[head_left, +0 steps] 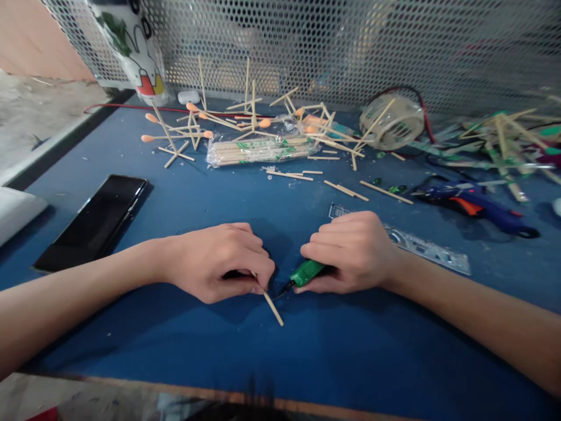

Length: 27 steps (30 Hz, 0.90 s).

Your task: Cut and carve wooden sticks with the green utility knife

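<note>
Your left hand (228,263) pinches one thin wooden stick (274,310), and your right hand (350,251) grips a green cutter knife (307,272) near it.

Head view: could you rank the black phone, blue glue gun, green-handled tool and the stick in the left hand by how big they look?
1. Black phone
2. Blue glue gun
3. Green-handled tool, partly hidden by the right hand
4. Stick, partly covered by the left hand
</note>
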### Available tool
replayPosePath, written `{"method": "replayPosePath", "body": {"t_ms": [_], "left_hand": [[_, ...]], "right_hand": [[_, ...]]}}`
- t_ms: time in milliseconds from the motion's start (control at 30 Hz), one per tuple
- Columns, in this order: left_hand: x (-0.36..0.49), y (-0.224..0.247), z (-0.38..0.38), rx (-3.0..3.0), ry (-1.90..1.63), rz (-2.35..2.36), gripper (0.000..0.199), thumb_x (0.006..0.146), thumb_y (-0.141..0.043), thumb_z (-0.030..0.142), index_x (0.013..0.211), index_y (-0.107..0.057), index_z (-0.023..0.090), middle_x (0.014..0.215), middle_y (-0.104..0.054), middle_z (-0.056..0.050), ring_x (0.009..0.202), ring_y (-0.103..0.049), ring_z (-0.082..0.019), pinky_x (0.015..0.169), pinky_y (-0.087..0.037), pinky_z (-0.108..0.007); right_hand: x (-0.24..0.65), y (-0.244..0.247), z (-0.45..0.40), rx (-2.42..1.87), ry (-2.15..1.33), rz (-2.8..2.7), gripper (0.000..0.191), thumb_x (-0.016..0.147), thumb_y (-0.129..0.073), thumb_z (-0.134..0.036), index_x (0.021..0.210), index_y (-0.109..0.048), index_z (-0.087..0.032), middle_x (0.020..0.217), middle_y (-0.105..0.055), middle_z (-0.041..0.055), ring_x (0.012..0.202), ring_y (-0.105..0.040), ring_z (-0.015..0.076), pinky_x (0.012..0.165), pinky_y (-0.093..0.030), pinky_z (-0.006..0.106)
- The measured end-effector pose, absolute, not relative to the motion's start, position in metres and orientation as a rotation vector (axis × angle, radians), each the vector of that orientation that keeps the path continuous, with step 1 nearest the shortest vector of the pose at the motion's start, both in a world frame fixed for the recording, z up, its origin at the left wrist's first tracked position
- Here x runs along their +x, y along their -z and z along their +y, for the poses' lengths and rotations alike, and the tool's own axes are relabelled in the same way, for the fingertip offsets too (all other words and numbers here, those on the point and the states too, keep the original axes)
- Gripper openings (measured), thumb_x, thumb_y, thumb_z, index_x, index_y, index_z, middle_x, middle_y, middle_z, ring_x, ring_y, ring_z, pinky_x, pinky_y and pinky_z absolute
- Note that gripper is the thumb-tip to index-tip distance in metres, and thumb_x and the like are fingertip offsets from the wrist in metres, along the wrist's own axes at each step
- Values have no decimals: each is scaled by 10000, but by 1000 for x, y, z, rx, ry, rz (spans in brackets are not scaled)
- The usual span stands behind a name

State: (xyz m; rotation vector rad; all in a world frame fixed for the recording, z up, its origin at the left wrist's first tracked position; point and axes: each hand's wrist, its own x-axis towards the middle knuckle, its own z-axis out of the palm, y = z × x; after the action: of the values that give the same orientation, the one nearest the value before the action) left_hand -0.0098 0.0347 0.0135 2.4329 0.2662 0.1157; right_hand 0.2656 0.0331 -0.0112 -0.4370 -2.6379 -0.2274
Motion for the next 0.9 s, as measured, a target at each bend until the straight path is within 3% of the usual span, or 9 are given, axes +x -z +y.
{"method": "replayPosePath", "body": {"t_ms": [700, 900], "left_hand": [[-9, -13, 34, 2449, -91, 262, 139, 1014, -508, 184, 926, -607, 224, 876, -702, -16, 837, -631, -168, 841, -365, -336], [-8, -13, 33, 2491, -95, 280, 139, 1025, -484, 205, 933, -588, 220, 877, -696, -26, 828, -614, -185, 821, -359, -345]], "right_hand": [[265, 10, 36, -393, 353, -2661, 550, 960, -483, -681, 700, -605, -212, 538, -500, -53, 487, -413, 113, 507, -220, 315], [263, 3, 26, -414, 398, -2734, 484, 1004, -474, -580, 687, -520, -218, 550, -482, -53, 489, -394, 122, 516, -214, 313]]}}
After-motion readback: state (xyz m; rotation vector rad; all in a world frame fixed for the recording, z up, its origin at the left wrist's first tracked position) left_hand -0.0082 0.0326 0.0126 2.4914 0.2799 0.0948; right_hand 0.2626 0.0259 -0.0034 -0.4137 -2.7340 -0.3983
